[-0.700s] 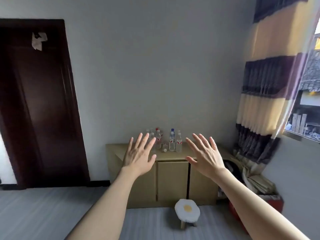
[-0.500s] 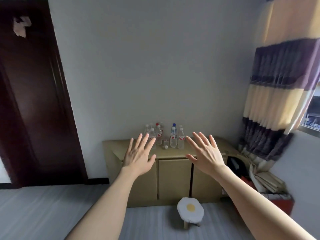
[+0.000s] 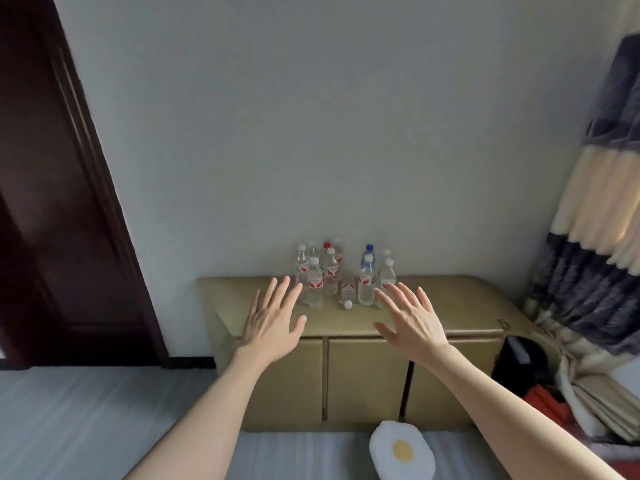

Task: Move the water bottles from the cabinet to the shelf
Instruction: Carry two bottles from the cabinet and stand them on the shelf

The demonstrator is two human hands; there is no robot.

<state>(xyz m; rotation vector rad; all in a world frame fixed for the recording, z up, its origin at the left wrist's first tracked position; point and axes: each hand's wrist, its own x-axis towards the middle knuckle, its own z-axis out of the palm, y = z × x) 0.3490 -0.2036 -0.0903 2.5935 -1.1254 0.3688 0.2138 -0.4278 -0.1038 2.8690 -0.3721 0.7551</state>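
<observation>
Several clear water bottles (image 3: 329, 271) with red-and-white labels stand in a cluster on top of a low tan cabinet (image 3: 467, 306) against the wall. One bottle has a blue cap (image 3: 369, 248), one a red cap (image 3: 326, 245), and a small one (image 3: 347, 295) lies on its side in front. My left hand (image 3: 273, 320) and my right hand (image 3: 412, 320) are stretched out in front of me with fingers spread, short of the bottles and holding nothing. No shelf is in view.
A dark wooden door (image 3: 52, 202) fills the left side. A striped curtain (image 3: 602, 220) hangs at the right, with a black object (image 3: 519, 362) and stacked papers (image 3: 595, 403) below it. A small stool with a fried-egg cushion (image 3: 401, 452) stands before the cabinet.
The view has come closer to the cabinet and tilted, so the bottles look larger. Both hands stay spread and now overlap the cabinet top near the bottles.
</observation>
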